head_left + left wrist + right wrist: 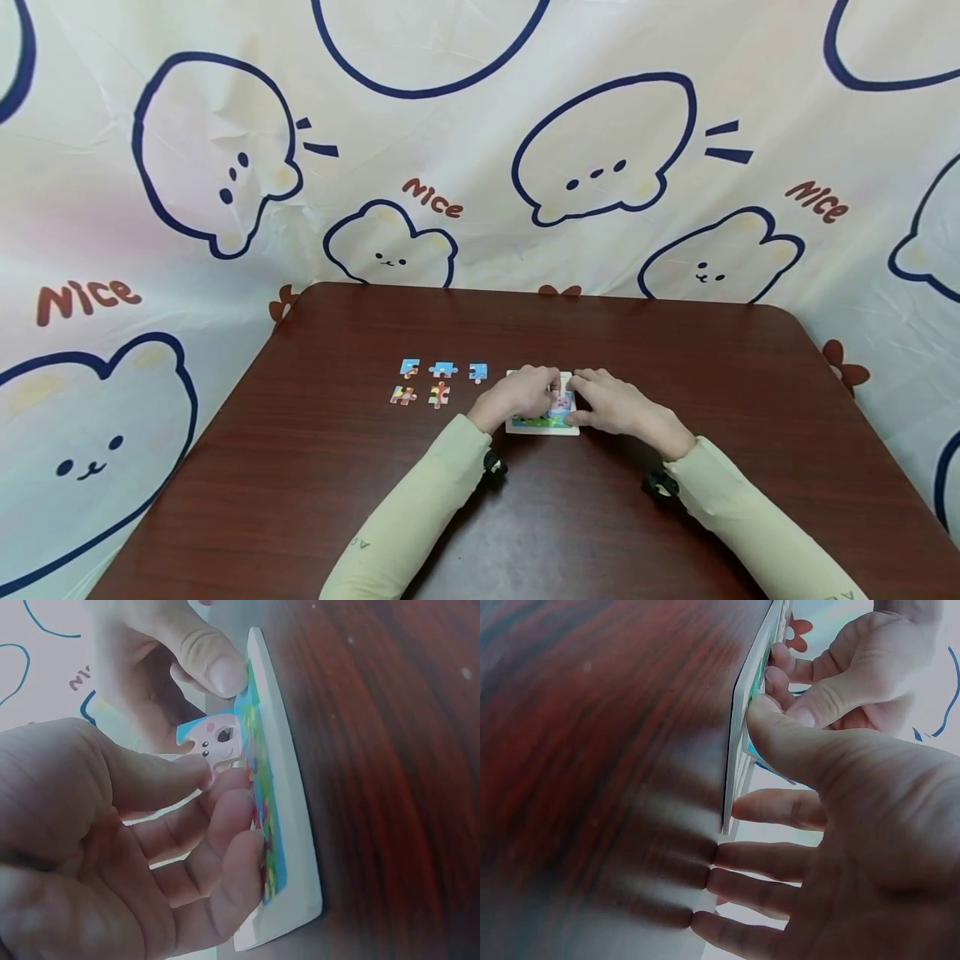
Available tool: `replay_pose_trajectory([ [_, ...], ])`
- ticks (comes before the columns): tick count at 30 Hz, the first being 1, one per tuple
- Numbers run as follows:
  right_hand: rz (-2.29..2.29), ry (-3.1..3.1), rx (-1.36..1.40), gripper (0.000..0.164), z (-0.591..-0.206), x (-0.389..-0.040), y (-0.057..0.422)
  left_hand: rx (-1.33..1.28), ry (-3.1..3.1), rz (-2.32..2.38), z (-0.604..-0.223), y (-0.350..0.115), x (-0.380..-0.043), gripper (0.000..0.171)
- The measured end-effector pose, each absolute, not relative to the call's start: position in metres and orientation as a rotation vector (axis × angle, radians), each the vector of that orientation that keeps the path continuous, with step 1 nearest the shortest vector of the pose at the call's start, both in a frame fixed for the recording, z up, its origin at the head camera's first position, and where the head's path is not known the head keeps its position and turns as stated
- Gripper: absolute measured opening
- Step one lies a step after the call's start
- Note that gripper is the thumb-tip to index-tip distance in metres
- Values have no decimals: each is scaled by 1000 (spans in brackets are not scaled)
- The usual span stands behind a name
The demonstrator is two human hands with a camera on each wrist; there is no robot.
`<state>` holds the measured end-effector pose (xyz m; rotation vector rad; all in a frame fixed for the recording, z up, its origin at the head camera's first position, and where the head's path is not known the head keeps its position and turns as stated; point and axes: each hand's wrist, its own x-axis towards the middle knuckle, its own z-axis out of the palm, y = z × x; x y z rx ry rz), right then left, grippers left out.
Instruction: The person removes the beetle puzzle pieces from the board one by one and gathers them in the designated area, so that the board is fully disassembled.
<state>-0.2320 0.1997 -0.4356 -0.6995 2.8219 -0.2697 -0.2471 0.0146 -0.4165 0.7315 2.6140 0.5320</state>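
Soft shadows, pale glare on the dark tabletop (540, 525)

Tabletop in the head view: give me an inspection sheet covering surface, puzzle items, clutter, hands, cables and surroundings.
Surface: dark reddish-brown table, glossy
Puzzle items: white-edged board under the hands; pink-faced piece held; five loose pieces left of the board
Clutter: nothing seen
Hands: left hand pinches the pink-faced piece; right hand touches the board and table
Cables: nothing seen
Surroundings: cartoon-printed backdrop
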Motion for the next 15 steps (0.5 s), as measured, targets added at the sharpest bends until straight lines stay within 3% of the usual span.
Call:
replay_pose_trajectory([
  [11,-279,2828,-707,42,-435,-231,198,725,2629,508,-413,16,-246,8],
  [15,-279,2824,-699,56,-436,-230,198,788,2602,541,-411,15,-240,5],
])
